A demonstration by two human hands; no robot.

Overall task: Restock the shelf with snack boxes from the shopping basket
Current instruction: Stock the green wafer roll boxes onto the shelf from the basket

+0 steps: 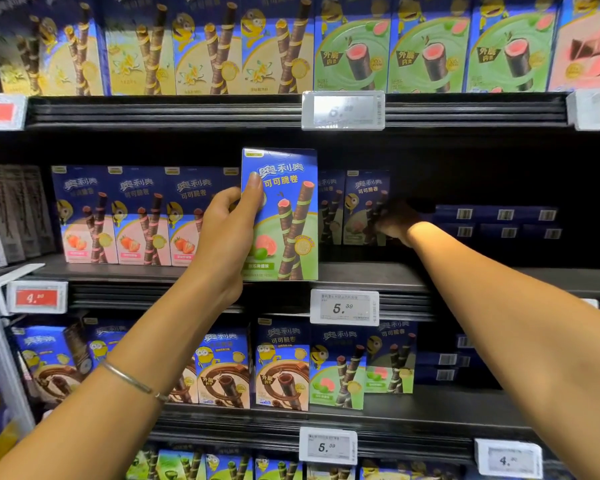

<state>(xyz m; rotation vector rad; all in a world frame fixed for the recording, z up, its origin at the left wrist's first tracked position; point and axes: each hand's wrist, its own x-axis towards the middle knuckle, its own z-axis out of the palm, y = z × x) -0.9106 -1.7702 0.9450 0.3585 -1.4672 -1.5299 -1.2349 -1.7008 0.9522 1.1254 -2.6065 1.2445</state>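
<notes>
Guava-green wafer-roll box (pixel 280 216) stands upright at the middle shelf (pixel 368 271) edge, pinched by the left hand (pixel 227 233), likely waiting while the right hand (pixel 397 221) reaches deep among matching boxes (pixel 366 207); its grip is too shadowed to tell.

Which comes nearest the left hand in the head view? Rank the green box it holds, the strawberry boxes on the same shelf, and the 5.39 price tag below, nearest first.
1. Green box: gripped by the left hand, in front of the middle shelf.
2. Strawberry boxes: just left of the hand, standing upright on that shelf.
3. 5.39 price tag: lower right, on the shelf edge.
</notes>
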